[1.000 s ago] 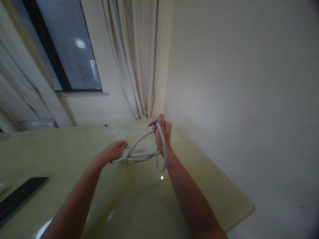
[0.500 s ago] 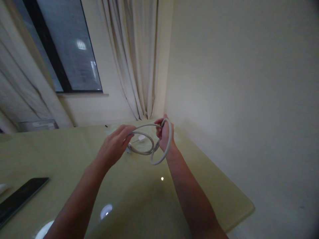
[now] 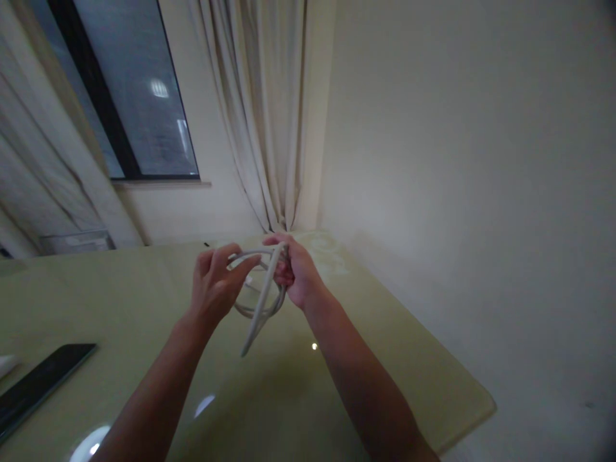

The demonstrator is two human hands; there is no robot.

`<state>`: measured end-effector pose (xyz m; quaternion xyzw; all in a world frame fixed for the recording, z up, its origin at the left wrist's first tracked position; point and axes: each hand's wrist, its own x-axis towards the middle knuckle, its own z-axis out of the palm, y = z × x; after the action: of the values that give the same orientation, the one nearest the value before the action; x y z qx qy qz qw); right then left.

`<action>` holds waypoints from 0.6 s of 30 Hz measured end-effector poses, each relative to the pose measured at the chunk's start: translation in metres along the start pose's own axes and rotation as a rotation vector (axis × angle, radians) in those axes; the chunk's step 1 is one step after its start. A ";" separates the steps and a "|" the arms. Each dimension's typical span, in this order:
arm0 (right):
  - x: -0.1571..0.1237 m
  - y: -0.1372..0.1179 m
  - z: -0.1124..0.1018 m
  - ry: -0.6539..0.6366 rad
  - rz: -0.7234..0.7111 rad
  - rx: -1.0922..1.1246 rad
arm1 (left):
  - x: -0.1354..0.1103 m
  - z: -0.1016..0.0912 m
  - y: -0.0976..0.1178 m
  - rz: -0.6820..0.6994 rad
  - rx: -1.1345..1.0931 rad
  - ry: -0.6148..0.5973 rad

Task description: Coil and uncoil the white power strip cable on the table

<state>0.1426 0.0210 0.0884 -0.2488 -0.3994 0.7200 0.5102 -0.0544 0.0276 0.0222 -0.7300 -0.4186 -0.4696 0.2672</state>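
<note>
A light grey cable (image 3: 264, 300), looped into a loose coil, hangs between my two hands above the table. My left hand (image 3: 215, 280) pinches the coil's left side between thumb and fingers. On the opposite side, the fingers of my right hand (image 3: 298, 269) are wrapped round the upper part of the loops. One loop droops low toward me, its bottom near the table. A small white piece (image 3: 249, 281), perhaps a plug end, shows through the coil; its shape is mostly hidden.
The greenish-yellow table (image 3: 385, 359) meets a plain wall on the right. A dark flat device (image 3: 43, 382) lies at the left, with a white object (image 3: 7, 364) beside it. Curtains (image 3: 269, 115) and a window (image 3: 139, 83) are behind the table.
My right hand has come left, closer to my left hand. The coil has narrowed, and one loop has swung left and down. My left hand has turned slightly.
</note>
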 end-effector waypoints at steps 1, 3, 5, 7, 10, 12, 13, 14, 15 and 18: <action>0.002 0.002 0.001 0.052 0.003 0.011 | -0.004 0.001 -0.002 -0.016 -0.030 0.022; 0.006 0.004 -0.001 0.141 0.001 0.042 | -0.010 0.003 -0.006 -0.043 -0.044 0.111; 0.011 0.004 -0.005 0.202 -0.004 0.078 | -0.015 0.005 -0.008 -0.004 -0.009 0.182; 0.015 0.003 -0.011 0.223 0.009 0.113 | -0.017 0.005 -0.008 0.115 0.004 0.162; 0.019 0.002 -0.018 0.214 0.052 0.162 | -0.013 0.002 -0.004 0.249 -0.011 0.116; 0.019 0.002 -0.020 0.133 0.109 0.185 | -0.006 -0.001 -0.001 0.218 -0.013 0.100; 0.019 0.002 -0.020 0.065 0.131 0.185 | -0.002 -0.003 0.001 0.163 -0.012 0.070; 0.018 0.002 -0.019 -0.009 0.139 0.173 | 0.002 -0.006 0.003 0.094 -0.011 0.024; 0.016 0.003 -0.018 -0.077 0.131 0.149 | 0.006 -0.008 0.004 0.016 -0.008 -0.032; 0.013 0.008 -0.015 -0.187 0.080 0.041 | 0.015 -0.016 0.009 -0.240 0.020 -0.125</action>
<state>0.1456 0.0366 0.0744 -0.1858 -0.4203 0.7678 0.4465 -0.0504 0.0161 0.0425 -0.6998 -0.5235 -0.4474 0.1899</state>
